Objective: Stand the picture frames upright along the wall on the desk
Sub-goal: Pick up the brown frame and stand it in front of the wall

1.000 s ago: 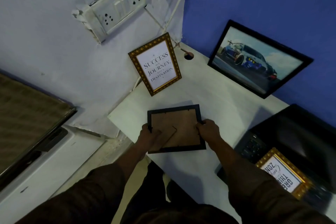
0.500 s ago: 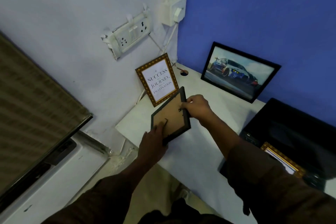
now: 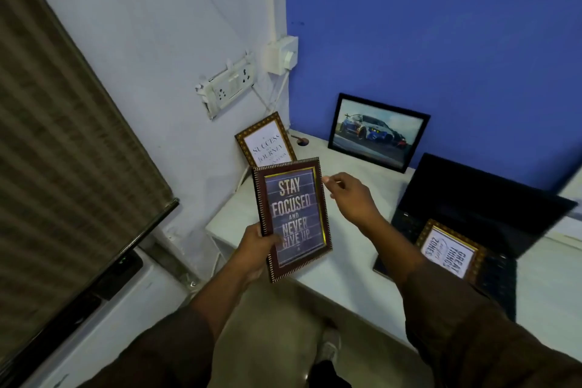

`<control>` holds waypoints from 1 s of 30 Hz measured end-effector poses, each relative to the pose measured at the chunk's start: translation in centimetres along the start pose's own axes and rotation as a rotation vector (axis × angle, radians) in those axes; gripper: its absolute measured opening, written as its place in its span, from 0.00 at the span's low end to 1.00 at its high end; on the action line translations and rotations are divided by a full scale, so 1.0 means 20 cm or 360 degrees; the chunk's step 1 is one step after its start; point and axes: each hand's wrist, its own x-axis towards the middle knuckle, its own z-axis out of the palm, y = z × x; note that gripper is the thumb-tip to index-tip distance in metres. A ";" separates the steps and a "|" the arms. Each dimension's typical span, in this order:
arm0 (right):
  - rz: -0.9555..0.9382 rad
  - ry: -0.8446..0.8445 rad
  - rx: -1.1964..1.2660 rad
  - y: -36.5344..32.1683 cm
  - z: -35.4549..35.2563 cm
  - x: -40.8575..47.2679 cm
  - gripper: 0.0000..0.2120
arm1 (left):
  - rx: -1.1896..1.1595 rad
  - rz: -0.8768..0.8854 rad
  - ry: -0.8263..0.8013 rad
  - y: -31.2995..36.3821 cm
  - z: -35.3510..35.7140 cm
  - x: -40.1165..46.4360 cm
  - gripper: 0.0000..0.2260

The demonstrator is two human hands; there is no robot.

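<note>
White surface (image 3: 352, 264) in a wall corner: "Success" frame (image 3: 267, 145) and car picture (image 3: 376, 132) stand; left hand (image 3: 255, 250) grips the "Stay Focused" frame (image 3: 293, 217), right hand (image 3: 352, 195) open; "Great Things" frame (image 3: 448, 250) lies on the laptop (image 3: 466, 208).

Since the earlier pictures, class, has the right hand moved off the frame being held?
Yes. The right hand has let go of the Stay Focused frame and sits open beside it, toward the laptop.

Open laptop (image 3: 466, 214) on desk; socket board (image 3: 230, 86), wall switch (image 3: 282, 55).
</note>
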 end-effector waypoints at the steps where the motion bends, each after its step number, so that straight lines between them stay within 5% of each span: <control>1: 0.0053 0.0052 0.0019 0.07 -0.04 -0.05 0.23 | -0.0042 -0.0023 -0.0096 -0.01 0.02 -0.02 0.17; 9: 0.0198 0.0435 0.0398 0.45 -0.38 -0.36 0.17 | -0.0136 -0.0206 -0.0905 0.03 0.42 -0.09 0.19; 17: 0.0236 0.0917 0.0625 0.84 -0.92 -0.68 0.13 | 0.0643 -0.0022 -0.0966 0.02 1.16 -0.16 0.09; 30: 0.0516 0.1243 0.0740 1.72 -1.86 -1.00 0.19 | 0.0047 -0.0563 -0.1230 -0.26 2.58 -0.27 0.19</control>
